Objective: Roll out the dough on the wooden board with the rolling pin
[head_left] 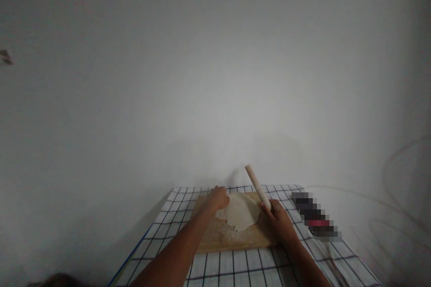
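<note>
A thin, flattened sheet of dough [241, 212] with an uneven front edge lies on a floured wooden board [232, 243]. At the sheet's far left edge, my left hand [219, 198] has its fingers curled down, closed on the dough's rim. My right hand [276, 216] grips a wooden rolling pin [257, 183] near its lower end, at the right side of the board. The pin tilts up and to the left, its far end raised above the cloth. My left fingertips are partly hidden.
A white cloth with dark grid lines [232, 269] covers the table under the board. To the right lies a blurred-out dark and red object [316, 217]. Thin cables [357, 195] run along the right side. A pale wall [215, 76] rises directly behind the table.
</note>
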Available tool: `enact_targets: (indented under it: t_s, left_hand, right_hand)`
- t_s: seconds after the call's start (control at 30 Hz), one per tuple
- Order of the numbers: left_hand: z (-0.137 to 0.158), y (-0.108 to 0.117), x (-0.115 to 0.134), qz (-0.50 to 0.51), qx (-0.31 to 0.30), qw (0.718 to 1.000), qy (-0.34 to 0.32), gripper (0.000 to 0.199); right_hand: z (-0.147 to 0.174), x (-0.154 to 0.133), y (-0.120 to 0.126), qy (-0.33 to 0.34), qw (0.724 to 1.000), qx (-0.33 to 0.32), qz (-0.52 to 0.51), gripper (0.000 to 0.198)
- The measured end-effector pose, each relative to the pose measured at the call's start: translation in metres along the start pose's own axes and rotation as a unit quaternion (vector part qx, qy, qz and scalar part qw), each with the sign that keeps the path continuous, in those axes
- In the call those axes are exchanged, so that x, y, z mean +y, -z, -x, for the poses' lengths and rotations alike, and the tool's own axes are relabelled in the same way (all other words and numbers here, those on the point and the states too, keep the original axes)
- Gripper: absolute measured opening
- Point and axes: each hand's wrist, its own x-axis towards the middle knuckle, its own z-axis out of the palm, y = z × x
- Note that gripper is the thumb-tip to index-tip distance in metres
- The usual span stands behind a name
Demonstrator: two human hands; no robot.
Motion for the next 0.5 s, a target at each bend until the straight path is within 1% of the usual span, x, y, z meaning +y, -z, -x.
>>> enact_targets:
  t_s: [0.07,0.27,0.37,0.5]
  left_hand:
    - [-0.006,0.001,-0.001,-0.007,0.004,1.0,-0.009,0.017]
    - [-0.018,-0.007,0.001,0.012,-0.019,0.998,-0.057,0.016]
    - [-0.017,-0.009,0.0,0.027,-0.008,0.997,-0.073,0.022]
    - [-0.006,-0.008,0.002,0.036,0.002,0.996,-0.083,0.027]
  right_hand:
    - [-0.001,0.0,-0.001,0.001,1.0,-0.002,-0.001,0.053]
    - [-0.002,-0.001,-0.002,0.006,1.0,-0.016,-0.003,0.048]
    - [-0.002,0.0,-0.002,0.011,1.0,-0.02,-0.005,0.048]
    - [-0.001,0.0,-0.002,0.01,1.0,-0.02,0.001,0.047]
